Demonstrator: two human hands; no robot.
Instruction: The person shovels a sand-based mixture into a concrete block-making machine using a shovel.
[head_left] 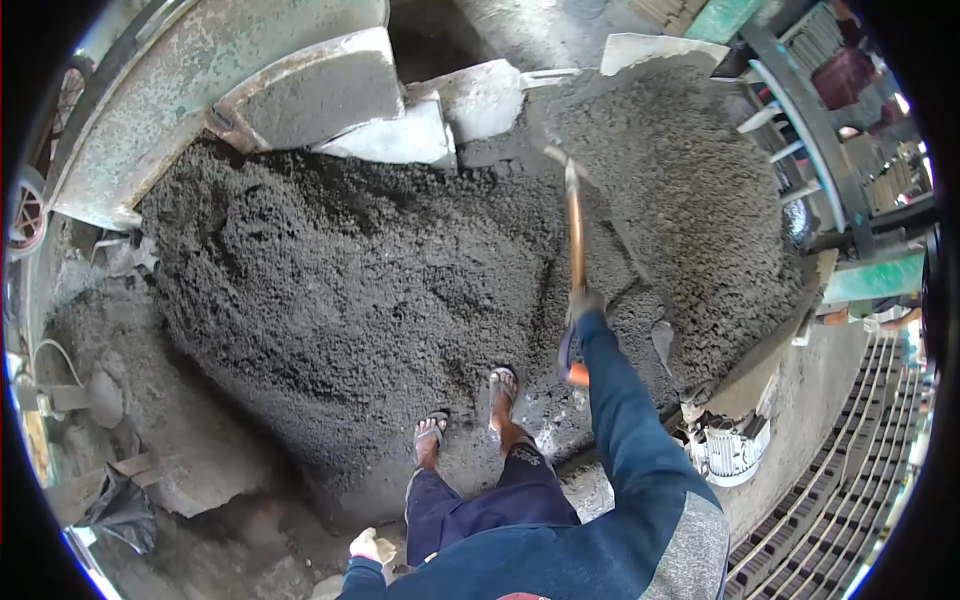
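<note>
My right hand [587, 302], in a dark, dirty glove, is wrapped round the wooden shaft of a shovel [577, 240]. Its D-shaped grip, blue with an orange crossbar, lies just below that hand. The shovel's metal end points away from me over the wet grey mix; its head is blurred and seems edge-on. Down by my left leg hangs my left hand [368, 545], in a pale glove, fingers loosely apart with nothing visible in them. A broad heap of dark, crumbly mix [370, 270] spreads before my sandalled feet. Wetter, lighter mix [690, 190] lies at the right.
Pale slabs [350, 85] edge the far side of the heap. A green metal trough wall [180, 90] curves at upper left. To the right stand a motor [730, 452], a green beam [875, 278] and a slatted rack [835, 480]. Another person's hands show near the beam.
</note>
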